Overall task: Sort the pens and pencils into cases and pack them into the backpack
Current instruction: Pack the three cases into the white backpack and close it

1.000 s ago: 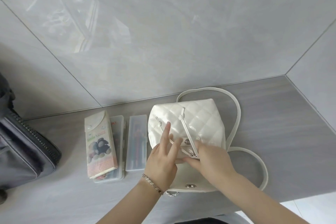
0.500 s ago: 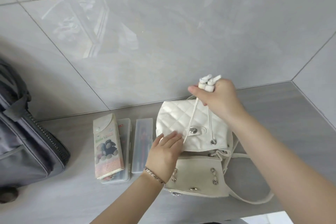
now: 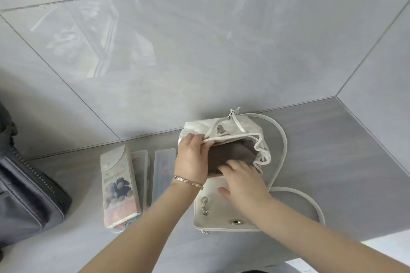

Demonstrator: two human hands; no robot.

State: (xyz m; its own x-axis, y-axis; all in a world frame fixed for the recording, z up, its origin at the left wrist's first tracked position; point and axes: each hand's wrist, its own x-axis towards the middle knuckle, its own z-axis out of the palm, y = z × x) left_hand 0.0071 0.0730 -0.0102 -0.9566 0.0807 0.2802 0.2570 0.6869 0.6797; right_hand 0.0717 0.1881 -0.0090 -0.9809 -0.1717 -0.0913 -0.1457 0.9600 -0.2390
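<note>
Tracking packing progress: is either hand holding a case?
No: the left hand grips the backpack rim, the right hand is at its mouth; the cases lie beside it.

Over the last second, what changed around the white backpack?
The flap of the white backpack went back toward the wall; its mouth now gapes. The right hand let go of the raised drawstring and reaches its fingers into the opening; the left hand moved from pressing the front to gripping the mouth's left rim. The printed case and clear cases stayed put.
</note>
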